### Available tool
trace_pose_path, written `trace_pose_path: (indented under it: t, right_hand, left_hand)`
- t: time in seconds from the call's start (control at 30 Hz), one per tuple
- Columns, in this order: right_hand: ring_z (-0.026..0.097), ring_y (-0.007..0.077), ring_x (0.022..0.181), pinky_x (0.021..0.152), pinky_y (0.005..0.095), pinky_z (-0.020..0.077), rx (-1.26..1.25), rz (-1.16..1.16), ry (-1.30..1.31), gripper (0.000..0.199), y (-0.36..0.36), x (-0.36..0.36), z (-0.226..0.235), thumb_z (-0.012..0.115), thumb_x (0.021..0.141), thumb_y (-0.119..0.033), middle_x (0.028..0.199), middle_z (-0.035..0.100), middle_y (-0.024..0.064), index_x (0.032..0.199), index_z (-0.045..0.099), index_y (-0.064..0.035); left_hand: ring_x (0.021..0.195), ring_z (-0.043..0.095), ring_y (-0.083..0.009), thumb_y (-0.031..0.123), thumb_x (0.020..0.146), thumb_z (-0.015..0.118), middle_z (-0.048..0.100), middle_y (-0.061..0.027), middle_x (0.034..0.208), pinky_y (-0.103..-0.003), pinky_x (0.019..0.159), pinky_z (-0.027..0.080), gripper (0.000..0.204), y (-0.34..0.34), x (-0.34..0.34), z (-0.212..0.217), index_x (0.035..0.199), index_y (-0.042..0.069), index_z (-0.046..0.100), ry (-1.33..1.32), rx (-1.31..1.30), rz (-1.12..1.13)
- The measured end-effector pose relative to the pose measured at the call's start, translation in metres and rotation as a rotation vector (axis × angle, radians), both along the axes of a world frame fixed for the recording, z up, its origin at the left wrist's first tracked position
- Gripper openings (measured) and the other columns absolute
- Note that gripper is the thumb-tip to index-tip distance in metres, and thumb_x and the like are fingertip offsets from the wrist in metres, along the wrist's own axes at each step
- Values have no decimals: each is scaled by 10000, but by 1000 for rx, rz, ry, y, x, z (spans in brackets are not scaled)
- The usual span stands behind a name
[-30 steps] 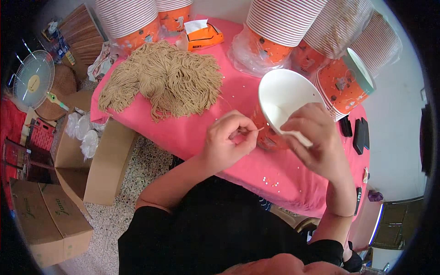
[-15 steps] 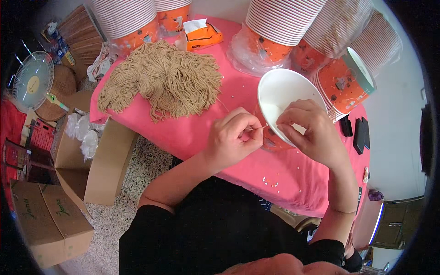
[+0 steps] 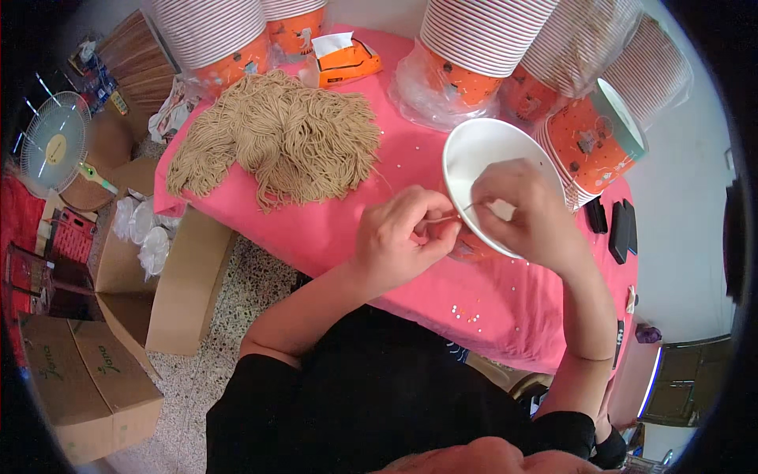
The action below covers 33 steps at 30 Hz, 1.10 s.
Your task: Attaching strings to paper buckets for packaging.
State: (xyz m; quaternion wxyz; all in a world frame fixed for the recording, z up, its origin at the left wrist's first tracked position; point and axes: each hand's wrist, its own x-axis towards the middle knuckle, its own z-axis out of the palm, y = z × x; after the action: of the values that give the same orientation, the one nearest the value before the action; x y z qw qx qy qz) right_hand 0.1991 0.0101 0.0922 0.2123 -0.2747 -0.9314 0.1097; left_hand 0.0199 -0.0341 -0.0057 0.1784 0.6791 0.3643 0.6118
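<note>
My left hand (image 3: 401, 241) pinches a thin tan cord (image 3: 444, 219) between thumb and curled fingers. The cord stretches to my right hand (image 3: 530, 217), whose thumb and fingertips are closed on its other part; that hand is slightly blurred. A tiny pale bead seems to sit on the cord by the left fingertips, too small to be sure. Behind and below the right hand stands a large paper bucket (image 3: 483, 146), white inside and orange outside, its mouth tilted toward me. A heap of tan cords (image 3: 292, 138) lies to the left of the bucket.
Small white and orange beads (image 3: 466, 314) are scattered on the pink tablecloth (image 3: 316, 235). Stacked paper buckets (image 3: 489, 35) line the far side, beside an orange tissue pack (image 3: 347, 63). Dark flat objects (image 3: 620, 233) lie at the right edge. An open carton (image 3: 185, 288) stands left on the floor.
My right hand has shifted slightly up, and more cord shows stretched between the two hands. My left hand stays nearly in place, still pinching.
</note>
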Motion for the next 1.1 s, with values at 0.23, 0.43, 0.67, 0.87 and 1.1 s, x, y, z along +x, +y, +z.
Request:
trace_pose_path:
  t: [0.23,0.43,0.67,0.87,1.1]
  right_hand:
    - [565,328,743,709,392,443,467,-409,79,186,-9,48,29,620,642,48,759,548,132,789,517,-2]
    - [528,133,701,595,276,456,352,-577,210,64,-5,91,33,560,797,44,738,524,63,831,523,4]
    - [503,81,769,747,240,436,434,-760,230,48,-14,170,39,556,867,-1,754,501,27,855,510,3]
    - [463,100,698,679,262,431,401,-821,158,88,-15,196,14,548,880,-38,722,460,34,825,487,-8]
    - [565,384,747,668,397,470,207,-997,-287,88,-37,179,13,576,799,-49,821,598,200,867,611,-6]
  left_hand:
    - [700,621,-251,46,774,689,621,-86,747,-354,600,497,116,12,-50,-3,869,49,622,430,166,201]
    - [748,623,-283,64,798,685,649,-98,805,-376,667,496,94,18,-100,-11,885,43,658,440,122,315]
    - [754,647,-179,42,851,649,691,-94,873,-298,670,504,153,14,-128,13,999,17,680,295,-142,163]
    - [766,627,-134,1,889,605,690,-104,892,-261,696,512,178,7,-131,20,1052,-43,663,-171,-488,-395]
    - [723,610,-135,-24,879,562,669,-148,918,-277,691,512,126,17,-75,26,975,-40,642,-350,-154,-550]
